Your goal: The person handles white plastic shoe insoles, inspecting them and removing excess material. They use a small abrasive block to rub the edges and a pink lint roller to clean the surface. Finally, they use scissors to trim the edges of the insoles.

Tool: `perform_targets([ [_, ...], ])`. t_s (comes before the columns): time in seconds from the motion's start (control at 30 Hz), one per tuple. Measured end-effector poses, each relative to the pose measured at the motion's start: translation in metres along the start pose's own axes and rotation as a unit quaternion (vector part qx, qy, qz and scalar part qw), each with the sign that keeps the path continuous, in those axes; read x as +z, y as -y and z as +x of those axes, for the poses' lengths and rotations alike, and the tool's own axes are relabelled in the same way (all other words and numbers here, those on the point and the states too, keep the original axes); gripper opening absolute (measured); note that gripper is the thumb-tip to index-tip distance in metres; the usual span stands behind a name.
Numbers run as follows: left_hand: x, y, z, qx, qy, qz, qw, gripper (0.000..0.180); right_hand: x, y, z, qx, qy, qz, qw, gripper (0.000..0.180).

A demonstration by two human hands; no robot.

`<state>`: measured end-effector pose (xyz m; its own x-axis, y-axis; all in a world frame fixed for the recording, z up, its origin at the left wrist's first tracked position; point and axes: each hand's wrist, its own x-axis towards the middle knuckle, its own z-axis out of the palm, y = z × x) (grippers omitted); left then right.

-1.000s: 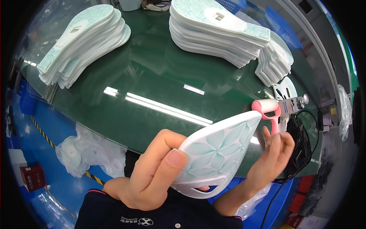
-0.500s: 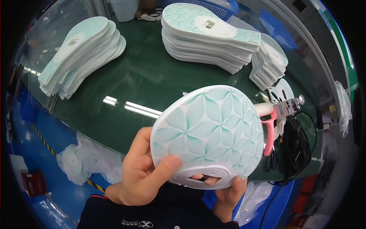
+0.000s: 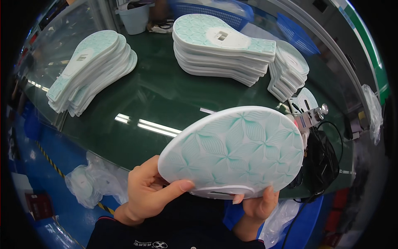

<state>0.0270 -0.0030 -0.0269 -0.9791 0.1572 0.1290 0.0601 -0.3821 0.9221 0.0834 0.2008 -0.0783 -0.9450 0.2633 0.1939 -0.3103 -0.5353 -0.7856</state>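
Both my hands hold up one white paddle-shaped plastic panel with a raised green leaf pattern, its wide rounded end facing away from me. On its left edge my left hand grips with the thumb on the patterned face and the fingers behind. My right hand grips the near right edge, and a fingertip shows by the slot in the smooth oval. The narrow end of the panel is hidden from view. Matching panels lie in a tall stack at the far middle and another stack at the far left.
A smaller panel stack stands at the right, near a bottle with a silver cap and a black bag with a cable. Blue baskets and a pale bucket sit at the back of the green table.
The panel in my hands has tilted, its face now seen more flatly and its slot foreshortened. It now covers the pink-handled tool that showed at its right.
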Motion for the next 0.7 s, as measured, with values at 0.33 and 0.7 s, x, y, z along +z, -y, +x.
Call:
perform_targets([
  [0.33, -0.007, 0.006, -0.002, 0.058, -0.046, 0.061, 0.995, 0.027, 0.004, 0.004, -0.002, 0.001, 0.023, 0.028, 0.999, 0.054],
  [0.7, 0.014, -0.022, 0.024, 0.124, -0.037, 0.033, 0.991, 0.047, 0.006, 0.003, -0.004, 0.008, 0.058, 0.048, 0.997, 0.054],
])
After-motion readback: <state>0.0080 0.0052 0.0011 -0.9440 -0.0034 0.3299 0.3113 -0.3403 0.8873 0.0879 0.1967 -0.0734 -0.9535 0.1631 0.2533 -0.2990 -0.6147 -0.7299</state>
